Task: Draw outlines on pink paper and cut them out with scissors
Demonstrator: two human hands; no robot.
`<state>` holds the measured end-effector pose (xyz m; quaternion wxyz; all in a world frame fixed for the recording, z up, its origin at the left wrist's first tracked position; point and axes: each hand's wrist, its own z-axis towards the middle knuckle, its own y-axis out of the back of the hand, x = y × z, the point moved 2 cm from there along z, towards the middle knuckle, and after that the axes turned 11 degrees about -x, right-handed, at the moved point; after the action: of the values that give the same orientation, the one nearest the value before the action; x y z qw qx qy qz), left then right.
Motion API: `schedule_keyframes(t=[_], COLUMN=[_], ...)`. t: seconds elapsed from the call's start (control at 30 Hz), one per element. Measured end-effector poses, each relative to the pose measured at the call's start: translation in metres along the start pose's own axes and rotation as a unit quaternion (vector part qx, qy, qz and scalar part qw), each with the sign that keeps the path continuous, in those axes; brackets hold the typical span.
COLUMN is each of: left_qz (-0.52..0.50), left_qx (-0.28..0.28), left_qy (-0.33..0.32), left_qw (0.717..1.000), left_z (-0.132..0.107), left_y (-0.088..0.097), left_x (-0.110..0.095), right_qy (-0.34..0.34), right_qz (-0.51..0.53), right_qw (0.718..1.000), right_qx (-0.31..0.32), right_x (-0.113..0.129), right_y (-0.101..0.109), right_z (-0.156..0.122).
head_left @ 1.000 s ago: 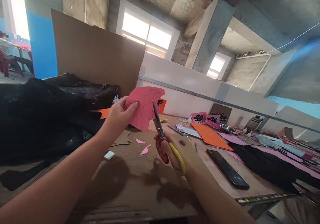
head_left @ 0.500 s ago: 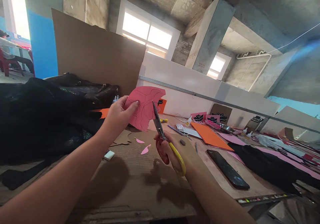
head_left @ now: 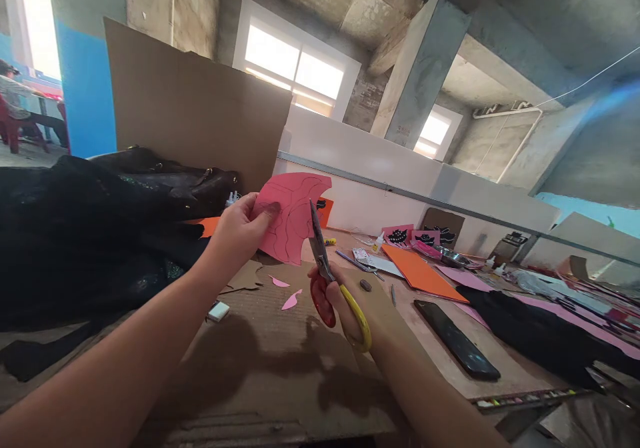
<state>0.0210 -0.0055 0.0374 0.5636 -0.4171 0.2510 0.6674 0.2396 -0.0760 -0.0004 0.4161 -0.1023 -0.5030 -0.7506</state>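
Paper: pink, raised above the cardboard, likely giving the scissors room.
Left hand: pinching its left side, thumb in front, apparently for steadiness.
Right hand: gripping the scissors' handles; whether they touch the paper is unclear.

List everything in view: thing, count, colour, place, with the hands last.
Pink sheet: one, pink, centre
Scissors: one, red and yellow handles, at the sheet's right edge
Scraps: two, pink, below the sheet
Cardboard mat: one, brown, under the scraps
Phone: one, black, right on the table
Orange stack: one, orange, beyond the phone
Black material: uncounted, black, left and right
Small clutter: uncounted, mixed, back right
Cardboard panel: one, brown, standing behind left
Windows: three, white, back and left
Seated person: one, pale top, far left
Left hand: one, bare, holding the pink sheet
Right hand: one, bare, holding the scissors
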Motion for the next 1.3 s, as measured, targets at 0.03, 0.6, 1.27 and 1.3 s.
schedule_keyframes(t=[0.03,0.6,1.27,1.3], left_qz=[-0.002,-0.02,-0.024,-0.023], left_qx=[0.006,0.046,0.05,0.049], left_qy=[0.005,-0.028,-0.032,-0.032], left_qw=[1.0,0.998,0.998,0.998], left_z=[-0.0003,0.0,-0.0002,0.0], left_y=[-0.0005,-0.0009,0.0,0.0], left_x=[0.0002,-0.001,-0.001,-0.0009], right_qy=[0.006,0.04,0.028,0.026], right_qz=[-0.009,0.051,0.096,0.084], right_qw=[1.0,0.998,0.995,0.996], right_qx=[-0.004,-0.006,0.006,0.005], right_x=[0.0016,0.0047,0.0076,0.0072], right_y=[0.0015,0.0016,-0.0009,-0.0006], right_z=[0.0,0.0011,0.0013,0.0014])
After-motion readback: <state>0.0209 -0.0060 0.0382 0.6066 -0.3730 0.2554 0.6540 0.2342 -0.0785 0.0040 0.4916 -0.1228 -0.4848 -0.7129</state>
